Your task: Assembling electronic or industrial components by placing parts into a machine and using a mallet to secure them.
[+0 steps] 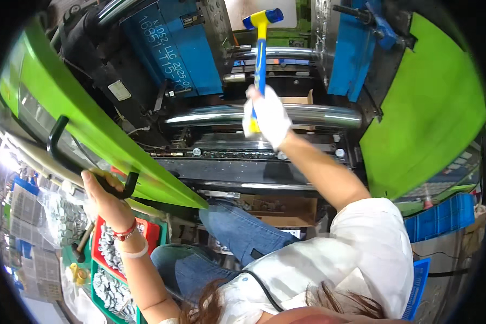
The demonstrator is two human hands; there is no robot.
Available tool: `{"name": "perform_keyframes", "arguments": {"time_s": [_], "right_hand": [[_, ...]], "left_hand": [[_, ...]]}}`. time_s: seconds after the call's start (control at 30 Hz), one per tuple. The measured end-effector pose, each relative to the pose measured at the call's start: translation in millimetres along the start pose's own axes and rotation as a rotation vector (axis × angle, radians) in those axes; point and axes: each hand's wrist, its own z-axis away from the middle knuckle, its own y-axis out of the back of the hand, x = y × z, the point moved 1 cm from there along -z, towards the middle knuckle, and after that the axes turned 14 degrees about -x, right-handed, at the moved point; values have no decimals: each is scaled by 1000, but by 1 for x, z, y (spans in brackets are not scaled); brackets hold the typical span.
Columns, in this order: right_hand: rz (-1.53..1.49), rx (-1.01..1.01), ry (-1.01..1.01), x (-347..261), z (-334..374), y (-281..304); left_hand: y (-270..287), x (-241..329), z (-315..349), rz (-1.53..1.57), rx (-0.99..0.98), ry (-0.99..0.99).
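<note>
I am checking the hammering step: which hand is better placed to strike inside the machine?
Right. The right hand holds the hammer raised over the machine; the left hand is on the door handle.

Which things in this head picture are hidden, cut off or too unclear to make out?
- Left hand: the fingers curl around the black handle of the green door, so the fingertips are hidden.
- Mallet: the gloved right hand covers the lower grip.
- Small metal parts in the red tray: too small to identify.
- Blue crate: the picture's rim cuts it off.
</note>
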Motion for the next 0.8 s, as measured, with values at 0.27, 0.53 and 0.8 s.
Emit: {"name": "perform_keyframes", "arguments": {"time_s": [0.27, 0.53, 0.8], "right_hand": [[284, -118, -292, -13, 184, -11], [801, -31, -630, -11, 332, 29], [1022, 499, -1334, 139, 622, 245]], "left_hand": [[6, 6, -1, 2, -70, -41], [-5, 6, 26, 92, -172, -4], [-112, 32, 97, 5, -456, -112]]}}
